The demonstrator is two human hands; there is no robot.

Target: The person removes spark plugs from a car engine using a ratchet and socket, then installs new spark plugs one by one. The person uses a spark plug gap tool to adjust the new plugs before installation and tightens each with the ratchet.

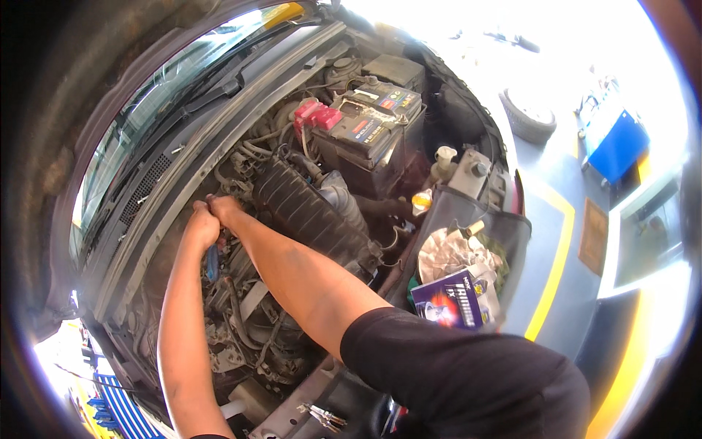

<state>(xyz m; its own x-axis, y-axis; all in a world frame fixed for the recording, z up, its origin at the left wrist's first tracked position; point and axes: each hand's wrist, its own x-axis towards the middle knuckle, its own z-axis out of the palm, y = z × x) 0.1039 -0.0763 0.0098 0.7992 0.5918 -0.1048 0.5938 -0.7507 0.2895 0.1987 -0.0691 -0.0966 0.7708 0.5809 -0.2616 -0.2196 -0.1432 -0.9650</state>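
Both my hands are deep in the engine bay, side by side at the rear of the engine (234, 307), below the cowl panel. My left hand (201, 227) is closed, its fingers curled near my right thumb. My right hand (225, 208) is closed too and almost touches the left. Whatever they grip is too small or too hidden to make out. Just below my left hand a blue, handle-like piece (212, 263) shows; whether the hand holds it I cannot tell. Beside my right wrist lies the ribbed black air filter housing (303, 205).
A car battery (365, 128) with a red terminal cover (316, 115) sits at the far right. On the fender cover (512, 219) lie crumpled paper (446, 256) and a purple box (447, 300). Several spark plugs (322, 417) rest at the front edge. A tyre (528, 117) and blue cart (618, 146) stand beyond.
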